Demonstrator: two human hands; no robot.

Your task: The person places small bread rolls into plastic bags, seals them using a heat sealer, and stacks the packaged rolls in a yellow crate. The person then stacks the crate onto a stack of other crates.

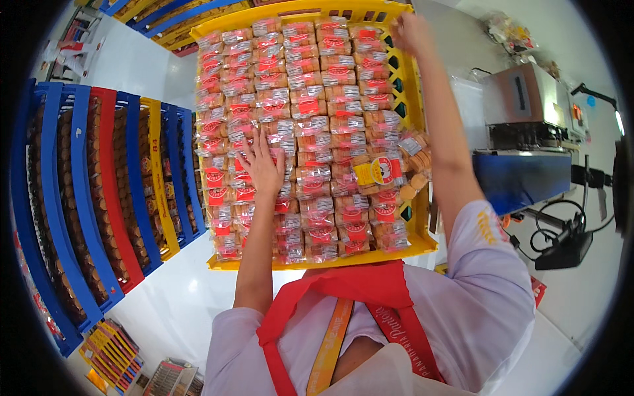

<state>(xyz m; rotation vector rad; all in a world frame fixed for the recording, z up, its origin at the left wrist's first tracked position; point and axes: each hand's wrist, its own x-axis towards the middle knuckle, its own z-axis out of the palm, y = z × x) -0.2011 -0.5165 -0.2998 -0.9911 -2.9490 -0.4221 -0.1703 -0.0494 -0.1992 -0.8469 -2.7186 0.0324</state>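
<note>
a yellow crate (416,247) is holding tight rows of clear-wrapped biscuit packs (314,142). to its left, a crate stack (80,198) in blue, red and yellow is standing. the left hand (263,166) is resting on the packs, fingers spreading open. the right hand (411,34) is curling by the crate's far right corner; whether its fingers are gripping the rim, i'm not able to tell. a yellow-labelled packet (372,173) is lying atop the rows, toward the right.

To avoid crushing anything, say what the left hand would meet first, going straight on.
The left hand would likely meet the packets just ahead, though its height above them is unclear.
</note>
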